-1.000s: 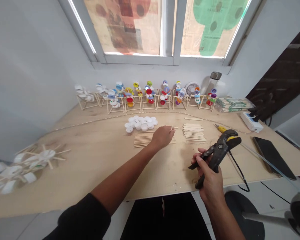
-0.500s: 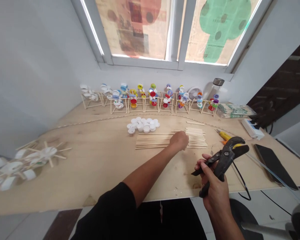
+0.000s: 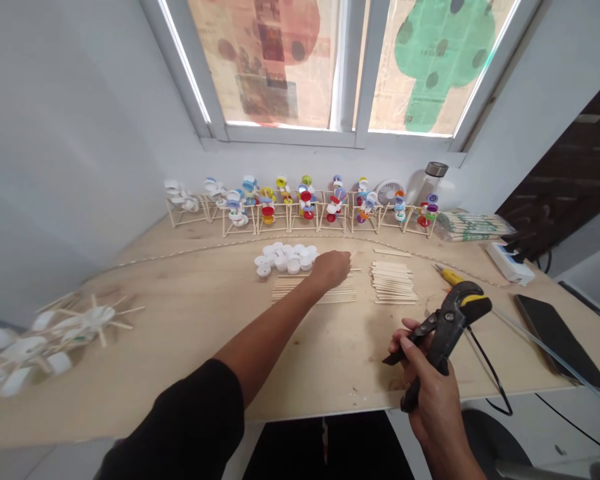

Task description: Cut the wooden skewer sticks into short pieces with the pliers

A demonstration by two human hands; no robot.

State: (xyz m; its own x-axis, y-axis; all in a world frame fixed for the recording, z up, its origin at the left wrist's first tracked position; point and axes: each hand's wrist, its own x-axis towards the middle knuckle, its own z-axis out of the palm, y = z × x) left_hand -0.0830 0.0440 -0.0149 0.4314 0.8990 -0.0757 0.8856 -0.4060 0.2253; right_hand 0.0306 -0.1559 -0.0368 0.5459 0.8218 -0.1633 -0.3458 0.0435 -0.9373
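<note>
The person's left hand (image 3: pixel 331 269) reaches out over the work area, fingers bunched and turned away, with a pale sliver just past them that may be a stick tip; whether it is actually pinching anything, I can't tell from here. It sits above the far end of a flat layer of long wooden sticks (image 3: pixel 314 292), just beside a cluster of white bottle caps (image 3: pixel 283 259). The right hand (image 3: pixel 433 380) is clenched round the handles of a pair of black hand cutters (image 3: pixel 453 313), raised just off the near right of the plywood surface (image 3: pixel 190 320), which looks like a hold kept ready rather than a tool set down.

To the right of the long sticks lies a neat stack of shorter sticks (image 3: pixel 394 283), apparently sorted by length so that each kind comes easily to hand. A yellow-handled screwdriver (image 3: pixel 449 275) lies beyond the cutters. Along the far edge, a row of stick frames carrying coloured caps (image 3: pixel 300 210) stands out of the way of the work.

Compared with a moment ago, the left hand has moved left, away from the short stack and toward the caps, while the right hand's grip on the cutters looks unchanged.
</note>
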